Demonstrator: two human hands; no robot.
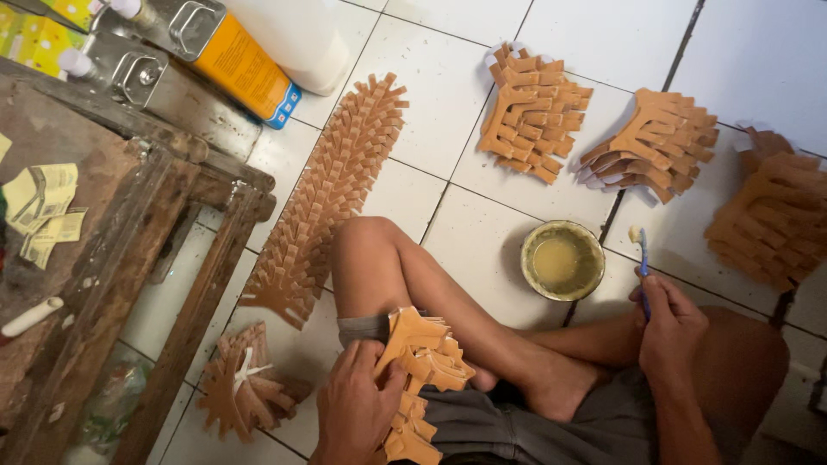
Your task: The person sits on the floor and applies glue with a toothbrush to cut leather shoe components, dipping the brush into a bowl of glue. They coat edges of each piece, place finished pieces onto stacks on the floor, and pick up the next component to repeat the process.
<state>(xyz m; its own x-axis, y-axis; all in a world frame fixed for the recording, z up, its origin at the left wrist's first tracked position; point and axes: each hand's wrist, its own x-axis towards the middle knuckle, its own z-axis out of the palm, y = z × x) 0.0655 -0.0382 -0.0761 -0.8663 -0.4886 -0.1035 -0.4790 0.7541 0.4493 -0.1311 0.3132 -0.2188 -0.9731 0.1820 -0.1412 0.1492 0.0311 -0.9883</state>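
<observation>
My left hand (355, 405) grips a stack of tan leather cut-outs (422, 366) with finger-like tabs, held over my lap beside my bent knee. My right hand (670, 325) holds a blue toothbrush (642, 258) upright, its bristles coated in pale glue. Just left of the brush, a round tin of yellowish glue (562, 259) sits on the white tiled floor (448, 103).
A long fanned row of tan pieces (332, 194) lies on the tiles left of my knee, a small bundle (244, 385) below it. Three piles lie at the back and right (534, 112), (655, 145), (775, 215). A worn wooden frame (129, 250) and metal cans (207, 47) stand left.
</observation>
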